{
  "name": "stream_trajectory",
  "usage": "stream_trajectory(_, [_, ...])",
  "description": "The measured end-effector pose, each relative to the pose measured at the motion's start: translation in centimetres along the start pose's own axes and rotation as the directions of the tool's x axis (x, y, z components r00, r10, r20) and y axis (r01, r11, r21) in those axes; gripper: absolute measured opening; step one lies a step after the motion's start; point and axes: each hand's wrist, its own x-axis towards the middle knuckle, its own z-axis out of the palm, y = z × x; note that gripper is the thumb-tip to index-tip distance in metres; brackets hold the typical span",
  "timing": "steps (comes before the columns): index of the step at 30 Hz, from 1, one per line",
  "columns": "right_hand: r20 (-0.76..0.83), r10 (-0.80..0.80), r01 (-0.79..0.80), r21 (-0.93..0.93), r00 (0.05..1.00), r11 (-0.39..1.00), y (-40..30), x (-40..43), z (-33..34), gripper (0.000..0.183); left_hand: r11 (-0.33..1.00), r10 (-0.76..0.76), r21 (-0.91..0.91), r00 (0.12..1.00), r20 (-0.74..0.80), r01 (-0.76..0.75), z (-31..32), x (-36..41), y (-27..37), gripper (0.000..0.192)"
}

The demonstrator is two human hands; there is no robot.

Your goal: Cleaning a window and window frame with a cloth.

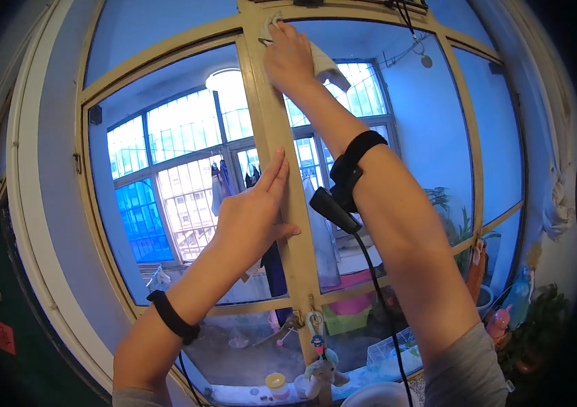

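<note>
My right hand (291, 58) is raised to the top of the yellow-painted window post (274, 119) and presses a pale cloth (326, 63) against it. One end of the cloth bunches above my fingertips; the other hangs to the right of my hand, in front of the glass pane (420, 112). Lower down, my left hand (252, 211) is laid against the left side of the same post, fingers pointing up and thumb apart, holding nothing. A black strap with a small device (344, 178) circles my right forearm, and another black strap (172, 316) circles my left.
A black cable (377, 285) hangs down from the forearm device. Below are a carabiner (315, 323) with a plush toy (323, 374), a yellow-lidded jar (277, 385) on the sill and a white basin (380, 396). At right stand potted plants (535, 320) and a pink bottle (498, 321).
</note>
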Motion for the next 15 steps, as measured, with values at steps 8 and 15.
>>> stream_trajectory(8, [0.016,-0.301,0.284,0.290,0.953,0.914,3.0,-4.8,-5.5,0.035,0.999,-0.025,-0.044,0.999,0.033,0.026,-0.4,0.1,0.3,0.114])
stream_trajectory(15, [0.298,-0.344,0.209,0.405,0.890,0.890,1.7,-19.6,-14.3,0.047,0.997,-0.055,-0.054,0.998,0.044,0.057,-0.5,-0.4,-0.1,0.113])
